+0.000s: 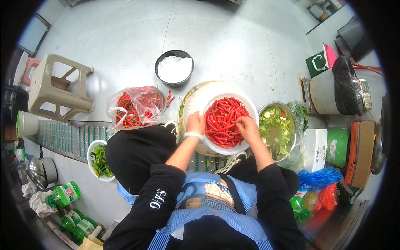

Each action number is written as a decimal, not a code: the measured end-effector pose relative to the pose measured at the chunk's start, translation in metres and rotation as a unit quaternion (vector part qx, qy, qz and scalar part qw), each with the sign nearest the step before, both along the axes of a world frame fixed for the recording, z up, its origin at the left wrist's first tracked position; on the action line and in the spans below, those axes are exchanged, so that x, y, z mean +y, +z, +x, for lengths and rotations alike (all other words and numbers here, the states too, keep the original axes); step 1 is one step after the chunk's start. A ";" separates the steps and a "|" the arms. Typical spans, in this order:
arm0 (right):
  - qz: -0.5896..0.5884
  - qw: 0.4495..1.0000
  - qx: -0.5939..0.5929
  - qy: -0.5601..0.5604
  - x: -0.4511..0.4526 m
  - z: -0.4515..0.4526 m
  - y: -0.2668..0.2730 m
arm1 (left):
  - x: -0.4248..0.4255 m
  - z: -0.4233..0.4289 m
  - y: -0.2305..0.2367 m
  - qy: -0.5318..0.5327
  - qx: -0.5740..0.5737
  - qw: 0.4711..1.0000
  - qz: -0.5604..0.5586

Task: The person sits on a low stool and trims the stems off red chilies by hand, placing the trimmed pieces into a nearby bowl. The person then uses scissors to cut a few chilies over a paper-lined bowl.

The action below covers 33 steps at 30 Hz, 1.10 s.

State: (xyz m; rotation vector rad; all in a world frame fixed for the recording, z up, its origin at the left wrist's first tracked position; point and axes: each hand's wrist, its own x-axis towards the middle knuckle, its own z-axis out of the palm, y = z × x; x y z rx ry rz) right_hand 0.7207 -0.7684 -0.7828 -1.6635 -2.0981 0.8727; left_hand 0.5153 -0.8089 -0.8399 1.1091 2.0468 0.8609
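Note:
A white plastic colander (253, 109) heaped with red chili peppers (225, 122) stands before me, overlapping a larger pale round basket (195, 97). My left hand (196, 123) is at the colander's left edge; whether it grips the rim cannot be told. Over the right side of the peppers is my right hand (247, 127), fingers bent, thumb and fingertips close together; a pepper between them cannot be made out. To the left, a clear plastic bag (137, 106) holds red peppers with green stems. A metal bowl (293, 125) of green vegetable scraps stands at the right.
A black round container (174, 84) with a white liner stands ahead. Loose red peppers (170, 101) lie beside the bag. Left are a plastic stool (59, 90) and a white bowl of green peppers (101, 161). A drain grate (72, 137) crosses the floor. Right stands a white box (315, 150).

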 end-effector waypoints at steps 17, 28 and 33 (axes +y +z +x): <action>0.205 0.964 -0.149 0.083 0.027 -0.056 -0.037 | -0.001 0.002 0.004 -0.005 0.025 1.000 -0.001; 0.049 0.977 -0.163 0.132 0.036 -0.081 -0.037 | -0.003 0.004 0.001 0.003 0.020 1.000 0.017; 0.080 0.959 -0.211 0.173 0.034 -0.082 -0.038 | 0.000 0.006 0.018 0.025 0.001 1.000 -0.011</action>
